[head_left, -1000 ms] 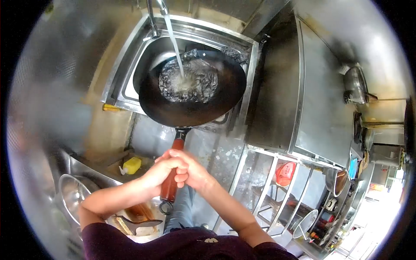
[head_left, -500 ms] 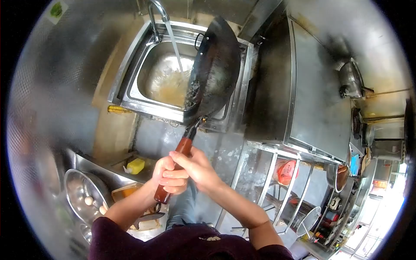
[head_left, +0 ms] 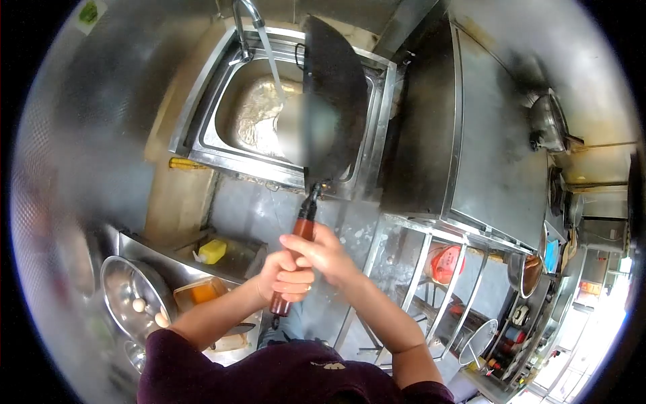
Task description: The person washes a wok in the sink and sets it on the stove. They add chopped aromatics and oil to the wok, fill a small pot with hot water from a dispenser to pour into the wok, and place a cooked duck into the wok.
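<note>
A dark wok (head_left: 340, 101) is tipped on its side over the right part of the sink (head_left: 202, 124). Its reddish-brown handle (head_left: 282, 306) points back toward me. My left hand (head_left: 286, 276) is wrapped around the handle, and my right hand (head_left: 326, 252) grips it just above, thumb across it. Water runs from the faucet (head_left: 243, 13) into the basin, left of the wok. A small loop (head_left: 299, 55) sticks out at the wok's far end. A pale blurred patch covers part of the wok's left edge and the basin beside it.
Metal bowl (head_left: 138, 286) with several eggs, lower left, near a yellow bottle (head_left: 212, 252). A tall steel cabinet (head_left: 498, 135) stands right of the sink on a metal frame (head_left: 415, 283). A red round container (head_left: 445, 264) sits beneath. Pots hang at the far right.
The wok has swung more upright on its side, and its handle has shifted right with both hands. The brownish water in the basin now looks shallower and clearer.
</note>
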`<state>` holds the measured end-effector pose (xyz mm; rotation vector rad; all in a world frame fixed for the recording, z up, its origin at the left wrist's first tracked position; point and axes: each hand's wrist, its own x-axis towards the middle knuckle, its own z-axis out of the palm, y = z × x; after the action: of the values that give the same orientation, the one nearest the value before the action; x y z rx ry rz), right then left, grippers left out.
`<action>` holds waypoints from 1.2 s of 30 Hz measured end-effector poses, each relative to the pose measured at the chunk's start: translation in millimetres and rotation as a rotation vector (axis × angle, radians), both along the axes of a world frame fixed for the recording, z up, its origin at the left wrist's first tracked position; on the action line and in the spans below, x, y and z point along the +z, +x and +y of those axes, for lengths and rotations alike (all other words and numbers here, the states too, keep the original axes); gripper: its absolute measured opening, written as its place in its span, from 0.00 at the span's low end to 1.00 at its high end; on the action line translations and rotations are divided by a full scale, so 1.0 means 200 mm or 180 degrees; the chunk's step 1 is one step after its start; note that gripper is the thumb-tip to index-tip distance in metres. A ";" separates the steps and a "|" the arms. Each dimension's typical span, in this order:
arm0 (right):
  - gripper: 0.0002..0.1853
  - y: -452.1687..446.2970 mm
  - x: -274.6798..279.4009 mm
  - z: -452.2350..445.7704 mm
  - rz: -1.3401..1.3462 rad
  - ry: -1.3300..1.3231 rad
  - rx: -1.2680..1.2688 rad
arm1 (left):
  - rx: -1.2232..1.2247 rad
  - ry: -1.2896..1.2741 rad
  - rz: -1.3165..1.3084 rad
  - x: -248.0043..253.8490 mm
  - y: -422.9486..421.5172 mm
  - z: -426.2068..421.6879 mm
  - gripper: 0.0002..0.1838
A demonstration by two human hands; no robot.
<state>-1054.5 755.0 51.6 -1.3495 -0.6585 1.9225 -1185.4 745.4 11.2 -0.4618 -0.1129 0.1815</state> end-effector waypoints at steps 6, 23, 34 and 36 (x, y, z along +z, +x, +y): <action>0.04 0.09 -0.08 -0.11 -0.0428 -0.0377 -0.0346 | -0.3017 0.4969 0.0821 0.02 -0.08 0.26 0.32; 0.03 0.06 -0.25 -0.29 -0.0408 -0.1047 -0.0443 | 0.0400 0.5815 0.7742 -0.44 0.13 2.21 0.21; 0.05 0.13 -0.30 -0.29 -0.0282 -0.1034 -0.0295 | 0.3088 0.2597 0.6062 -0.93 -0.37 2.58 0.18; 0.06 0.14 -0.27 -0.28 -0.0308 -0.1047 -0.0313 | 0.1862 0.2357 0.7762 -1.00 -0.40 2.60 0.21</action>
<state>-1026.0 698.4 -3.1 -1.6523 -0.3210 1.9544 -1265.6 1265.4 -188.9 0.7736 2.0327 1.0979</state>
